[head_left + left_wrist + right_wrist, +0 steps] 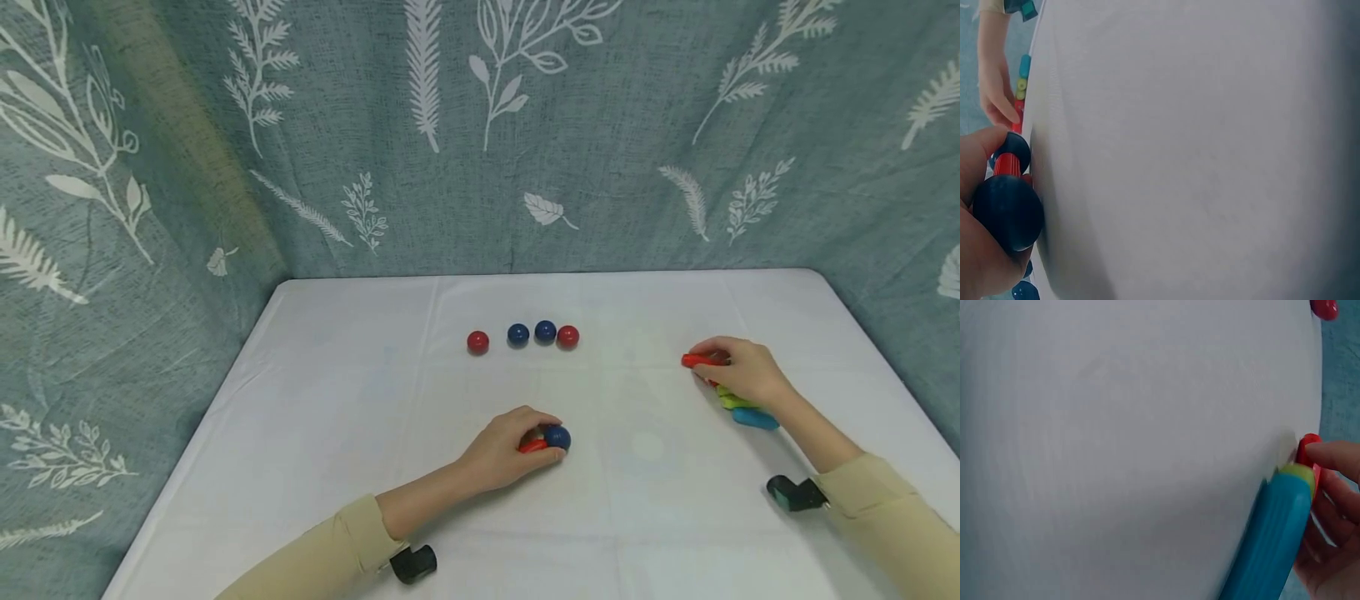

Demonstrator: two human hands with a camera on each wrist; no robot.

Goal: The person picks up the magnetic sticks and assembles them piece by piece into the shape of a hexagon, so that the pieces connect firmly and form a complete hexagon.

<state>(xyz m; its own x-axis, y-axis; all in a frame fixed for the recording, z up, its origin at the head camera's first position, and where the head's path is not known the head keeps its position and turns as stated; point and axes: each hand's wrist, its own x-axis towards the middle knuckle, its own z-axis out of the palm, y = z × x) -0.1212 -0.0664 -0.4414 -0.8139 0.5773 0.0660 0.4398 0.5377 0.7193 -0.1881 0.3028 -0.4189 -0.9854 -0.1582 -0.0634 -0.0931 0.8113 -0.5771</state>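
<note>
My left hand [510,447] grips a short red ribbed rod [1007,164] with a dark blue ball at each end; the nearer blue ball [1009,212] fills part of the left wrist view. In the head view one blue ball [557,437] of this piece shows between thumb and fingers. At the right, my right hand [742,371] pinches a red rod [701,360] between thumb and fingers. Beside that hand, partly under it, lie a yellow-green rod [737,400] and a blue rod [755,418]. The blue one [1272,534] looms large in the right wrist view.
Toward the back of the white table [337,350] are a lone red ball [477,342], two blue balls [518,335] and another red ball [567,337]. A leaf-patterned green curtain [465,208] stands behind and beside the table. Each sleeve has a black wrist camera [414,564].
</note>
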